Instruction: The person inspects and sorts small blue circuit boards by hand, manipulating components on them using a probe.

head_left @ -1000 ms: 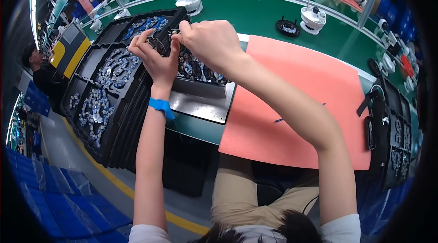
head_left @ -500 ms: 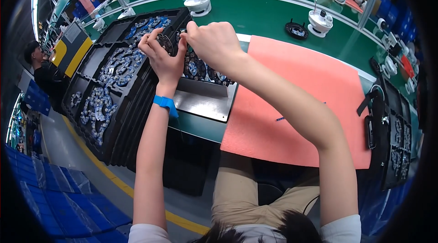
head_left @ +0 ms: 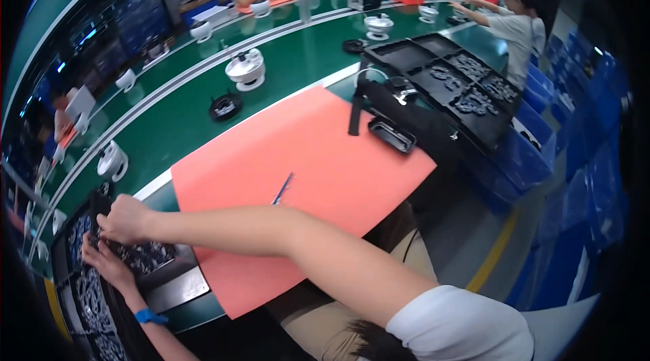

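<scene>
Two hands, close together left of the pink mat (head_left: pixel 271 151): right hand (head_left: pixel 127 219) curled, left hand (head_left: pixel 110 265) bent-fingered, dark part (head_left: pixel 95 238) apparently between; too blurred to tell either grip!

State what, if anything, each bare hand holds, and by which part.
Cannot be told: between the bare right hand and left hand, details are dark and blurred.

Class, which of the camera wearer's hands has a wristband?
The left hand, lower in the picture, has a blue wristband; the right hand has a bare wrist.
</scene>
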Available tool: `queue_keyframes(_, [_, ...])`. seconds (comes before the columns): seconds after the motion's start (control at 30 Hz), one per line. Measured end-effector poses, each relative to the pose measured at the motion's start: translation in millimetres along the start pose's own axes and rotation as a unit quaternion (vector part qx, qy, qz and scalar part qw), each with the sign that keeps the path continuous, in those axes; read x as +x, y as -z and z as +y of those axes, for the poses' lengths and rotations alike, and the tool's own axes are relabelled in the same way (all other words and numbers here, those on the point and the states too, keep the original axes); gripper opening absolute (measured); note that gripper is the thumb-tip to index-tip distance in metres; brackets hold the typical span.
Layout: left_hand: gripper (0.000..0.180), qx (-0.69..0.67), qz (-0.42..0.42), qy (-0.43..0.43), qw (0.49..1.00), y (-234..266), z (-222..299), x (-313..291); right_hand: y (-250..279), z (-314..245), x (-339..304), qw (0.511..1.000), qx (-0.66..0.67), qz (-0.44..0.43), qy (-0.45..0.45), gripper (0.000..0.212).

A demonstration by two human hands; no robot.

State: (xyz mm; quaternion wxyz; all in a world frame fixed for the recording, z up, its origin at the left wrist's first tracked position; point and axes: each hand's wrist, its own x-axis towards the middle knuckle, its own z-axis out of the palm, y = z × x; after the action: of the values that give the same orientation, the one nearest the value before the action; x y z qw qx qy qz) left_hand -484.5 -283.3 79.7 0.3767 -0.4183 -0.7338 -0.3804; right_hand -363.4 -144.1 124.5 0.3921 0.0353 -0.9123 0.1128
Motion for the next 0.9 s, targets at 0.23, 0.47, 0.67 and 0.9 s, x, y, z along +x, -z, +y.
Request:
queue_keyframes(0.23, [0.034, -0.011, -0.159, 0.002, 0.987, -26.4, 29.6, 14.5, -6.2, 46.2, -19.3, 0.988, -0.058, -0.092, -0.111, 0.029])
queue_keyframes(0.47, [0.040, -0.026, -0.320, 0.007, 0.947, -20.8, 26.5, 7.4, -1.1, 99.7, -34.9, 0.980, -0.021, -0.088, -0.178, 0.015])
queue_keyframes(0.67, [0.040, -0.071, -0.225, 0.040, 0.971, -5.3, 36.6, 19.2, 42.9, 148.1, -54.4, 0.938, 0.016, -0.226, -0.262, 0.038])
queue_keyframes(0.9, [0.041, -0.144, -0.033, -0.037, 0.988, 38.5, 52.1, 26.1, 45.2, 143.8, -100.6, 0.927, -0.349, -0.057, -0.123, 0.028])
